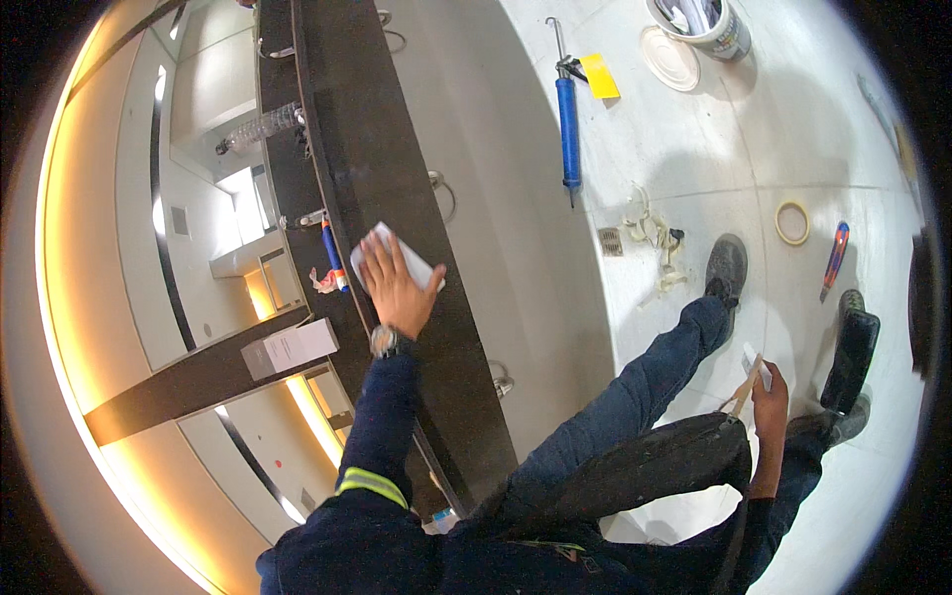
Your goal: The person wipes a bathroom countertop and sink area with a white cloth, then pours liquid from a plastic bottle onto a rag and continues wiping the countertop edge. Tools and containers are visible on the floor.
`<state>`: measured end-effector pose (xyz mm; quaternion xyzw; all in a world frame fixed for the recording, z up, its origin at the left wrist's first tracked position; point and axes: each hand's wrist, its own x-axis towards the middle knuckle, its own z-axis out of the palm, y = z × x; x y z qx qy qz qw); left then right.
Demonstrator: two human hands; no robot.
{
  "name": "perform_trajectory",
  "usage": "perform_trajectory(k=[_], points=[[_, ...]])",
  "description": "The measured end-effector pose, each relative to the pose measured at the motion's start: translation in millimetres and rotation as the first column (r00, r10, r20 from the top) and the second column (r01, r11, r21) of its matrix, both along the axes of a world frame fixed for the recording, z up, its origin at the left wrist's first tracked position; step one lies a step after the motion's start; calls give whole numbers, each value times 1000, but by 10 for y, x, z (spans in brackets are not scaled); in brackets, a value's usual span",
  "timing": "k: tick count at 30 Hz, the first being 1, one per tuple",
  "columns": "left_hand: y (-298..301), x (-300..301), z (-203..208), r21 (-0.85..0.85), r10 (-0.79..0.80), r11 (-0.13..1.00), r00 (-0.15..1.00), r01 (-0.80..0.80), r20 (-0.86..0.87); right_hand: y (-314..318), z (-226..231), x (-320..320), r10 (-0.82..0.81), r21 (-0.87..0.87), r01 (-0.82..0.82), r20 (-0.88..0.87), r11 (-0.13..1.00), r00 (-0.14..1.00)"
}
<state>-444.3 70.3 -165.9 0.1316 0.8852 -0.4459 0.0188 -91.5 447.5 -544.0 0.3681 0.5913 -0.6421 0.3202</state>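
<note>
My left hand [397, 293] lies flat with its fingers spread over a folded white cloth or paper [379, 238], pressing it on the dark brown countertop [367, 129]. The thumb stretches along the white piece's right side. Lower right, near my legs, my right hand [771, 397] is closed around a small white flat piece [757, 365] with a beige strip beside it; its exact kind is unclear. Just left of my left hand, a blue and orange tool [332, 255] rests on the dark ledge by a crumpled pinkish scrap [324, 281].
A clear plastic bottle [260, 130] and a white box [297, 347] are by the mirror. On the pale floor: a blue caulking gun [568, 129], yellow card [599, 76], bucket [729, 38], lid [669, 59], peeled strips [654, 235], tape roll [778, 224] and utility knife [836, 260].
</note>
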Motion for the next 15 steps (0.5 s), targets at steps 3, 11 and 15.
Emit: perform_trajectory(k=[3,11,15], points=[[-35,-941,-103,-94,-134,988,987,125,-93,80,57,-246,60,59,-56,-77,997,995],[-55,-1680,-287,-72,-226,973,966,218,-127,-49,-278,-56,-66,-93,47,-205,995,977],[8,213,-177,32,54,998,999,-54,10,-61,-138,-191,7,-12,-7,-54,1000,999]])
